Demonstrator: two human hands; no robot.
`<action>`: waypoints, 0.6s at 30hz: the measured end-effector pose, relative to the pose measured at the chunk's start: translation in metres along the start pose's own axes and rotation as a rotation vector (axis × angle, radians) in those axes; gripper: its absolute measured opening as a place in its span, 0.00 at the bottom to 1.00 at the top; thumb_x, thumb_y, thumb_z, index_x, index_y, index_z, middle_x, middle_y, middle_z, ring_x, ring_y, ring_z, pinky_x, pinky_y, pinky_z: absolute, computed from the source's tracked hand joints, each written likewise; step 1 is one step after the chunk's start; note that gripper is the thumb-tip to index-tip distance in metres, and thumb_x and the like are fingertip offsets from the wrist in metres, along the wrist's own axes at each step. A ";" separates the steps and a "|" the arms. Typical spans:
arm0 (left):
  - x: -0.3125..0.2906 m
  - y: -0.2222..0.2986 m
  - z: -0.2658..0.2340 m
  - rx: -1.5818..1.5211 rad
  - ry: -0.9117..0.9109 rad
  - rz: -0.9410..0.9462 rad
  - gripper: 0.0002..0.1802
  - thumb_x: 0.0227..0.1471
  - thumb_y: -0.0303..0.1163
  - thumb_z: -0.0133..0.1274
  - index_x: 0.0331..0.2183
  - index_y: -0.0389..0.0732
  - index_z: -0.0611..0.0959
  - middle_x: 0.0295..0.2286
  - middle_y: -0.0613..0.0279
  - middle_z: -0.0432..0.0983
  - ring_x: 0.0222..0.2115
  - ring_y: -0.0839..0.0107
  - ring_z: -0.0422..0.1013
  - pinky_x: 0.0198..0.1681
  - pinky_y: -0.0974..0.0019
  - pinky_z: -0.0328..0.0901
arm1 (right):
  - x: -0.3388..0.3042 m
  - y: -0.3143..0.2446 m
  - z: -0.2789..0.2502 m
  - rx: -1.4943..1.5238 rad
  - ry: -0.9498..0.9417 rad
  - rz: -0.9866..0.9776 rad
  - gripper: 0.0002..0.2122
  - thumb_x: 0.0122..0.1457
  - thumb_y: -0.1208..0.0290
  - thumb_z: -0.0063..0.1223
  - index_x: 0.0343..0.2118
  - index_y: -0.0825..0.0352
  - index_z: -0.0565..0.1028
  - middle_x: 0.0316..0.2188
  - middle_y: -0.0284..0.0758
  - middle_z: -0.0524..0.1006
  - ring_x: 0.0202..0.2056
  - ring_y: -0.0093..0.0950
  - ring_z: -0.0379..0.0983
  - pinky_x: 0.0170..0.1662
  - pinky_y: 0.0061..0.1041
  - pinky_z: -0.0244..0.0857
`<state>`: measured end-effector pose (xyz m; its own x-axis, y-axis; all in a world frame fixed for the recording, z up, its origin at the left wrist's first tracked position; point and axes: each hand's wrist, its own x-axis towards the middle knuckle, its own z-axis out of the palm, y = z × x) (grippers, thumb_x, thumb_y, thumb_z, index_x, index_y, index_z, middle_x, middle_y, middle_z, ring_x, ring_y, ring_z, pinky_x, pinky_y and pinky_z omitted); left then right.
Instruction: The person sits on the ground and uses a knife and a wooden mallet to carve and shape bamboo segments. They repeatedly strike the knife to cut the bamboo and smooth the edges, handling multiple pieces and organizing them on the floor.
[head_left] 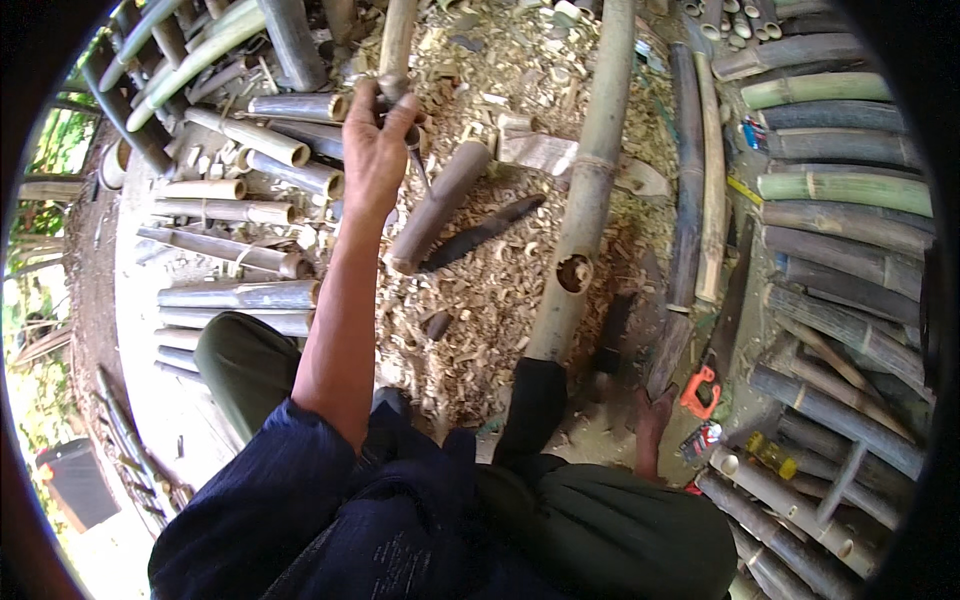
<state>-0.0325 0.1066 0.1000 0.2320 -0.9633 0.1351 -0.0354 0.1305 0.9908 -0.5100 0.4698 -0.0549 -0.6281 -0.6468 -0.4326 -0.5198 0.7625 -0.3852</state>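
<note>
My left hand (375, 140) is stretched out ahead, its fingers closed around the lower end of a thin bamboo stick (396, 45) that runs up out of view. A thin dark metal tool (417, 155) pokes out beneath the fingers; how it is held is unclear. Just right of the hand a short bamboo tube (440, 205) lies on wood shavings (480, 300), with a dark blade (482, 231) beside it. A long bamboo pole (592, 170) with a round hole (573, 272) lies over my knee. My right hand is not visible.
Cut bamboo tubes (240, 215) are stacked at the left, and longer dark and green poles (850, 250) at the right. An orange-handled saw (702, 388) and a small yellow object (770, 455) lie by my bare foot (650, 420).
</note>
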 end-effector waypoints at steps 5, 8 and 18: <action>-0.068 0.032 0.063 -0.588 0.094 -0.379 0.11 0.62 0.35 0.50 0.44 0.42 0.74 0.28 0.63 0.74 0.28 0.74 0.69 0.31 0.70 0.66 | -0.036 -0.056 -0.044 0.741 -0.016 -0.032 0.30 0.53 0.65 0.59 0.59 0.71 0.67 0.48 0.39 0.76 0.47 0.36 0.72 0.54 0.35 0.64; -0.105 -0.003 0.089 -0.709 0.127 -0.414 0.15 0.57 0.30 0.59 0.45 0.39 0.76 0.27 0.66 0.70 0.27 0.75 0.66 0.32 0.67 0.65 | -0.062 -0.125 -0.087 0.807 -0.149 -0.005 0.31 0.52 0.66 0.59 0.60 0.70 0.65 0.40 0.40 0.76 0.32 0.33 0.75 0.35 0.32 0.70; -0.121 -0.044 0.124 -0.894 0.274 -0.467 0.08 0.56 0.28 0.60 0.35 0.35 0.79 0.23 0.65 0.71 0.23 0.75 0.66 0.28 0.66 0.64 | -0.066 -0.360 -0.183 0.188 -0.413 -0.947 0.49 0.48 0.65 0.66 0.71 0.72 0.49 0.64 0.51 0.63 0.62 0.42 0.65 0.64 0.40 0.60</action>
<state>-0.1800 0.1882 0.0398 0.2536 -0.8910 -0.3765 0.8208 -0.0078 0.5711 -0.3879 0.2413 0.2617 0.2527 -0.9602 -0.1192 -0.5753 -0.0501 -0.8164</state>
